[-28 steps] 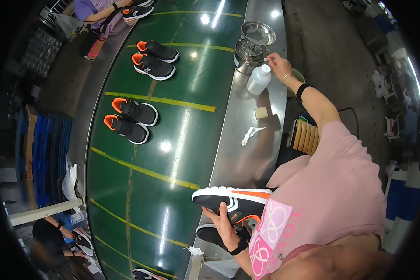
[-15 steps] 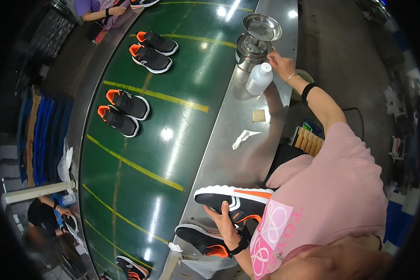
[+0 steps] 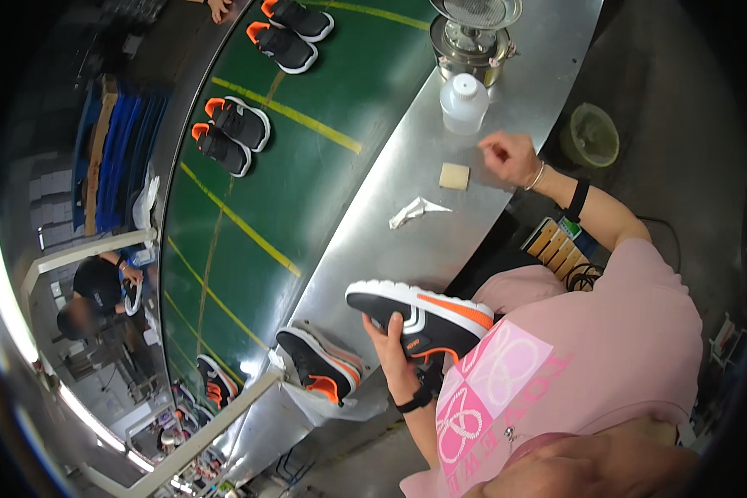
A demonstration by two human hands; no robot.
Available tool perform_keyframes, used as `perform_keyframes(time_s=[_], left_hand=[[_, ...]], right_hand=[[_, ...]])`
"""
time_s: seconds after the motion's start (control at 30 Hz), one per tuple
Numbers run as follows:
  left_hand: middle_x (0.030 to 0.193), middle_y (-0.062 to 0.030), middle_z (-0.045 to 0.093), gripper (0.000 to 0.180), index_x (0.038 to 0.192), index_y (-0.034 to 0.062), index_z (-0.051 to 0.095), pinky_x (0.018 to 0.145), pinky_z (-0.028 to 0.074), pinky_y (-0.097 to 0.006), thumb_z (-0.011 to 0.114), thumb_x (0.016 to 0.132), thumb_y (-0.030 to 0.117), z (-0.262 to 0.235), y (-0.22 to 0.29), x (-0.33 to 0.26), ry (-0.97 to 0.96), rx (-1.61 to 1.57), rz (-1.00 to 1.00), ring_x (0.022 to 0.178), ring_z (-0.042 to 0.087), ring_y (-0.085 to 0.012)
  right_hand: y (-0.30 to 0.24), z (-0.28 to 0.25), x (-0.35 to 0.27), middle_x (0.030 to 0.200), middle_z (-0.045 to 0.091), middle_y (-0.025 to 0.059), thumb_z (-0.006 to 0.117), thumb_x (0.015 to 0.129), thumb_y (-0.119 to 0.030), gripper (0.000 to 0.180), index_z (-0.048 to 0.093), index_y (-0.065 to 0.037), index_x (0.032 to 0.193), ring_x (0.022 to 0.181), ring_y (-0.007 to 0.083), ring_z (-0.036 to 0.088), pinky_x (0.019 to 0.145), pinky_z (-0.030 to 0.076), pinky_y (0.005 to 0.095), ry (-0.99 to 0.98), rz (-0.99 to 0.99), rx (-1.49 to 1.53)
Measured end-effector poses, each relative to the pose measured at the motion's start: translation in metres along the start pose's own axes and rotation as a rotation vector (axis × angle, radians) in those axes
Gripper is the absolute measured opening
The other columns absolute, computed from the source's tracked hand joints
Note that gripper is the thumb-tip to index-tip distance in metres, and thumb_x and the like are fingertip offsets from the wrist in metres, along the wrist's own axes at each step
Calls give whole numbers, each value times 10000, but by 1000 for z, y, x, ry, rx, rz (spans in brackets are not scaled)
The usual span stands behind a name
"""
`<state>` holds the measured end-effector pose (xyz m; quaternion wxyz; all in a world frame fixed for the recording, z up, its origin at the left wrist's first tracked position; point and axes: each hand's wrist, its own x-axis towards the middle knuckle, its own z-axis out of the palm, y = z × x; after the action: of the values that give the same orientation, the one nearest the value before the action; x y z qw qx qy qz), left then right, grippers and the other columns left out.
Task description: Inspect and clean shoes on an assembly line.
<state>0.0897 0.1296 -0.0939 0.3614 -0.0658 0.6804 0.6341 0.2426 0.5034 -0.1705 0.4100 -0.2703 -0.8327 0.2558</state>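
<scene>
A black running shoe (image 3: 440,319) with a white and orange sole is in my left hand (image 3: 397,357), tilted on its side close to my body. A matching shoe (image 3: 315,361) rests on the metal ledge just left of it. My right hand (image 3: 510,158) hovers over the ledge's edge, fingers curled together and slightly blurred; whatever they may hold is too small to make out. Nearest to it are a small beige square pad (image 3: 454,176) and a white plastic bottle (image 3: 464,104). Behind the bottle stands a metal pump dispenser (image 3: 469,50) with a dished top. A crumpled white scrap (image 3: 415,212) lies on the ledge.
A green conveyor belt (image 3: 249,290) with yellow lines carries pairs of black and orange shoes (image 3: 236,124). A pale frame (image 3: 216,432) crosses the lower left. A bin (image 3: 591,135) stands on the floor at right. A co-worker (image 3: 100,286) works across the belt.
My right hand has moved from beside the dispenser down toward the beige pad. The view has shifted. My left hand still grips the shoe.
</scene>
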Motion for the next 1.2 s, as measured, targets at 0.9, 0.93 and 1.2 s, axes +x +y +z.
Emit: perform_keyframes(time_s=[0.9,0.93,1.2], left_hand=[[1400,-224,440,1007,1532,-32,138,1066,399,-372,812,815,183,28,-19,50,27,73,-22,1259,491,-283],[1377,-211,459,958,1530,-11,160,1030,435,-369,790,831,167,28,-19,49,39,88,9,1229,517,-275],[1385,-193,441,905,1528,6,176,1019,450,-364,763,852,139,29,-23,51,8,128,59,1241,502,-263]], right_hand=[[-127,91,-23,886,640,90,702,868,-123,99,719,-49,931,777,277,632,709,516,378,-583,114,449],[-136,84,-30,888,637,88,710,864,-120,100,723,-54,938,779,274,633,703,517,369,-559,130,488],[-159,104,-49,862,578,85,716,856,-69,105,723,-46,957,752,251,603,668,501,343,-481,85,402]])
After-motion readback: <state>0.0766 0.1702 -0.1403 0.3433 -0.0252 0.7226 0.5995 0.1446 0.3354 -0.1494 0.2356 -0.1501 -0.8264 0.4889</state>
